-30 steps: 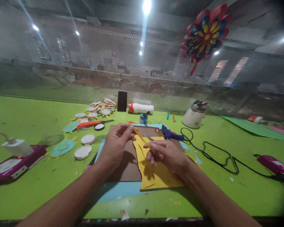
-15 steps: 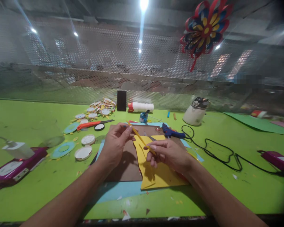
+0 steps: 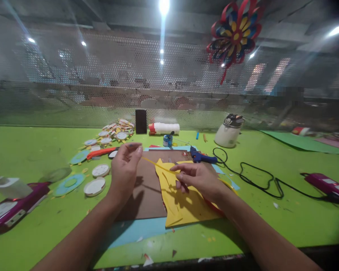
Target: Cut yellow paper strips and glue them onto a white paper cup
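A thin yellow strip (image 3: 159,165) is stretched between my two hands. My left hand (image 3: 126,165) pinches its far left end between thumb and fingers. The other end sits between the thumb and fingers of my right hand (image 3: 193,176). Beneath the strip lies a yellow sheet (image 3: 183,210) with a cut, uneven left edge. That sheet rests on a brown board (image 3: 138,207), which overlies light blue sheets (image 3: 141,229). Scissors (image 3: 176,163) are mostly hidden behind my right hand; only a bit of blade shows.
A blue glue gun (image 3: 202,156) with a black cord lies right of the board. On the left are white round discs (image 3: 94,186), blue rings (image 3: 81,178), an orange-handled cutter (image 3: 101,152) and a purple power strip (image 3: 17,207). A kettle-like container (image 3: 228,133) stands behind.
My left hand has moved left, away from my right hand. The strip is now pulled out longer and lies flatter between them. The whole view has shifted slightly.
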